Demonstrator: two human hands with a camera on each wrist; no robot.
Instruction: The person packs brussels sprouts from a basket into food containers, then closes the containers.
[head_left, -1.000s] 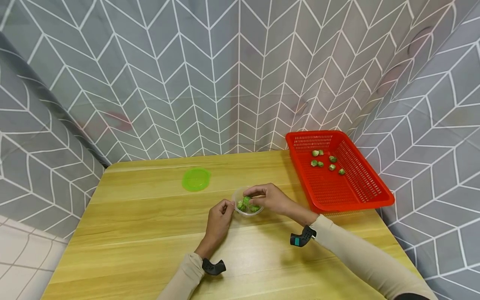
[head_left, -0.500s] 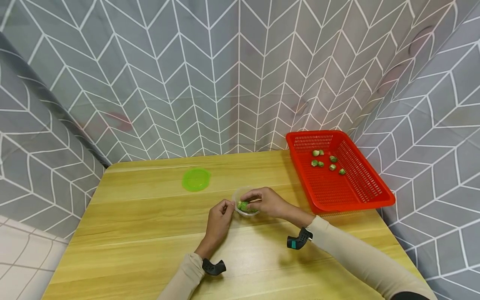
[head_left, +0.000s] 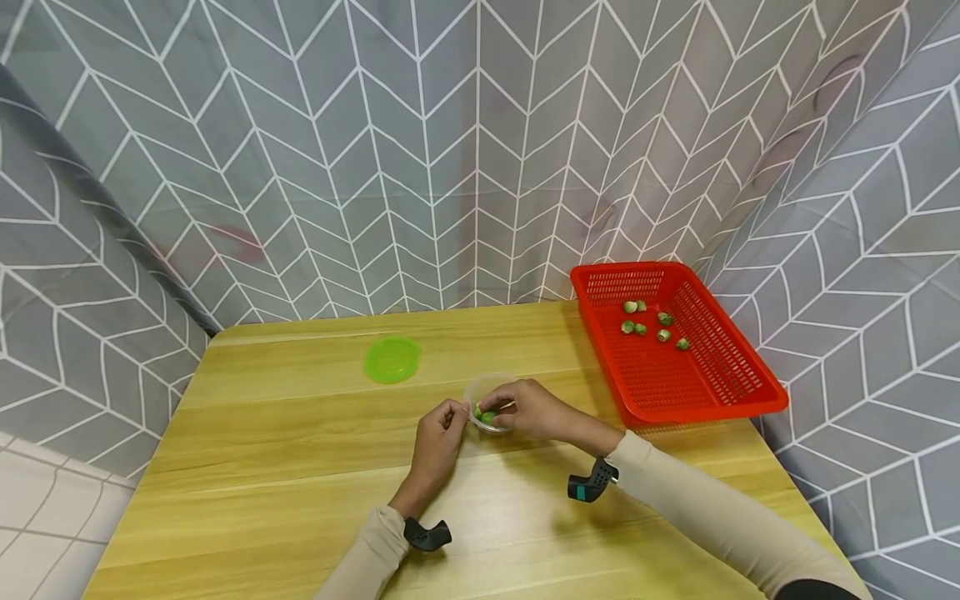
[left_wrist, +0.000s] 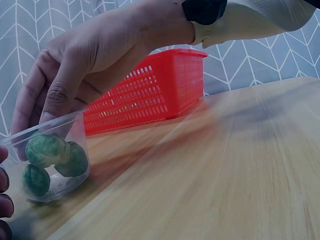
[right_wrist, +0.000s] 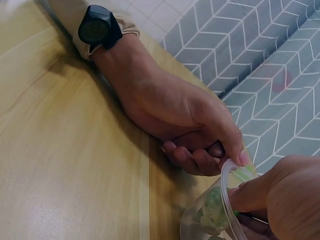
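Observation:
A clear round plastic container (head_left: pixel 476 392) stands on the table, with several green Brussels sprouts (left_wrist: pixel 46 150) inside. My left hand (head_left: pixel 438 439) pinches its rim from the left, thumb at the edge and fingers curled outside, as the right wrist view shows. From the right, my right hand (head_left: pixel 534 408) reaches over the rim, its fingertips down inside among the sprouts. It appears to pinch one Brussels sprout (head_left: pixel 488 417) there, though the fingers partly hide the contact. In the left wrist view the right thumb and fingers dip behind the clear wall, close against the upper sprout.
A red perforated basket (head_left: pixel 652 400) stands at the table's right side, with several Brussels sprouts (head_left: pixel 663 336) toward its back. A green round lid (head_left: pixel 393 360) lies flat, back left of the container. Grey patterned curtains (head_left: pixel 480 150) hang behind the wooden table (head_left: pixel 285 467).
My right hand has moved slightly left and lowered a Brussels sprout from the rim into the container. The left hand has kept its place at the rim.

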